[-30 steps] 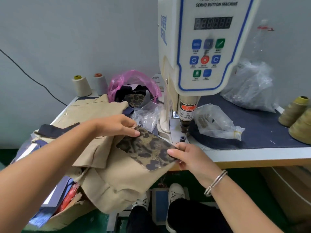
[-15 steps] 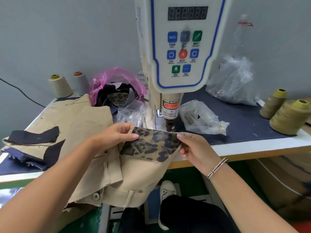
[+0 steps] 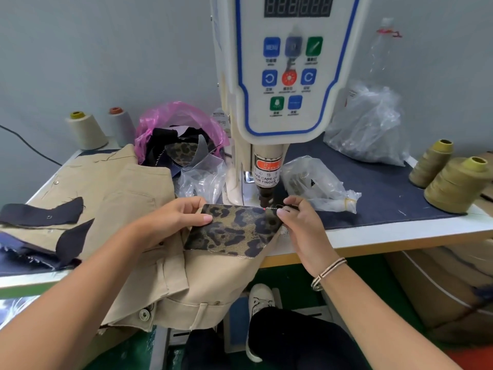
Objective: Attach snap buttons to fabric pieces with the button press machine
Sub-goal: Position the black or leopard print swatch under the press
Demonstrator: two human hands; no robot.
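Observation:
A leopard-print flap (image 3: 234, 231) on a beige garment (image 3: 213, 284) lies stretched under the press head (image 3: 266, 193) of the white button machine (image 3: 285, 76). My left hand (image 3: 173, 220) pinches the flap's left top corner. My right hand (image 3: 298, 222) pinches its right top corner, just right of the punch. A red laser dot shows on the flap's top edge below the punch. The lower die is hidden by the fabric.
More beige garments (image 3: 106, 182) with dark fabric pieces (image 3: 42, 213) pile on the table's left. A pink bag of scraps (image 3: 181, 137) and clear plastic bags (image 3: 312, 180) flank the machine. Thread cones (image 3: 453, 182) stand at right, two more (image 3: 85, 129) at back left.
Both hands have carried the leopard flap up and forward, from in front of the table edge to right under the punch. The flap is now pulled flat between them.

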